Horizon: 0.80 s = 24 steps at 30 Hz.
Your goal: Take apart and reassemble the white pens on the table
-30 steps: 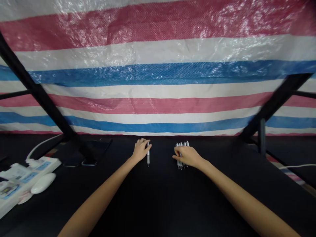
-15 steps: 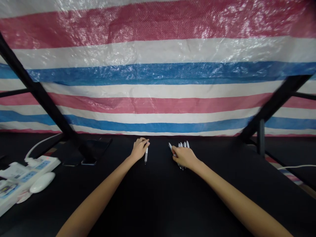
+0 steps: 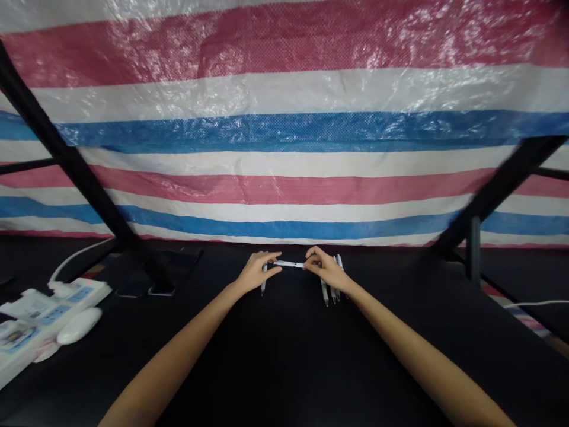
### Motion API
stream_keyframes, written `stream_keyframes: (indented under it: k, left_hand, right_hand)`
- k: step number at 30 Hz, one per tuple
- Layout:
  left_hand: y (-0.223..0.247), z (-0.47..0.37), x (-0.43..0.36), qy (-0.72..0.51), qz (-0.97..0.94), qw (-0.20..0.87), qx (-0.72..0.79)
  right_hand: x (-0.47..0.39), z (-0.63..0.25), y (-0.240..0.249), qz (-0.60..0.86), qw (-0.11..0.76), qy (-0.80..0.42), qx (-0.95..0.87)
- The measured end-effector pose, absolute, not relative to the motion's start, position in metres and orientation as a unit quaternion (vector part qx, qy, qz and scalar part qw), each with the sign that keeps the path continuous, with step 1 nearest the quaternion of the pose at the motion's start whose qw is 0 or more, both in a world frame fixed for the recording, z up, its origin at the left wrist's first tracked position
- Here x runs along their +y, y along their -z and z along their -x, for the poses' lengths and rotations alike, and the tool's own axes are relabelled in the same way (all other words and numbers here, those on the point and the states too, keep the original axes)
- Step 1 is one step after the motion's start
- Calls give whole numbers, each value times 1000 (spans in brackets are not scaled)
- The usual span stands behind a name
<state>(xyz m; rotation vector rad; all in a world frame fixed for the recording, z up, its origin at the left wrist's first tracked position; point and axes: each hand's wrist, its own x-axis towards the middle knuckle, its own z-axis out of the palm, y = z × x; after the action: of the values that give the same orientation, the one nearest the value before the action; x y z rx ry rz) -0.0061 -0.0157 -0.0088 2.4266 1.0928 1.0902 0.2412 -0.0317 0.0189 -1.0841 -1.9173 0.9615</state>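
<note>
A white pen [image 3: 288, 264] lies sideways between my two hands, its right end pinched in the fingers of my right hand [image 3: 326, 268]. My left hand [image 3: 258, 271] is at the pen's other end, thumb and fingers apart around the tip. Below the left fingers a second white pen [image 3: 264, 283] rests on the black table, pointing toward me and partly covered by the hand. Several more white pens [image 3: 325, 292] lie side by side under and beside my right hand, which hides parts of them.
On the left are a white power strip [image 3: 56, 320] with plugs, a white mouse-shaped object [image 3: 80, 325] and dark flat devices [image 3: 161, 290]. Black metal legs [image 3: 95, 193] stand at both sides. A striped sheet [image 3: 284, 190] hangs behind the black table [image 3: 284, 367].
My right hand has lifted a pen from the left side of the row and turned it sideways toward my left hand. My left thumb and fingers have spread near its tip.
</note>
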Motion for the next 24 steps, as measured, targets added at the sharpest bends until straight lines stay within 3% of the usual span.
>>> stream_keyframes:
  k: [12, 24]
  left_hand:
    - [3, 4, -21, -430, -782, 210, 400]
    - [2, 3, -20, -452, -763, 229, 401]
  right_hand:
    - [-22, -233, 4, 431, 458, -436, -643]
    - [-20, -237, 13, 466, 459, -434, -619]
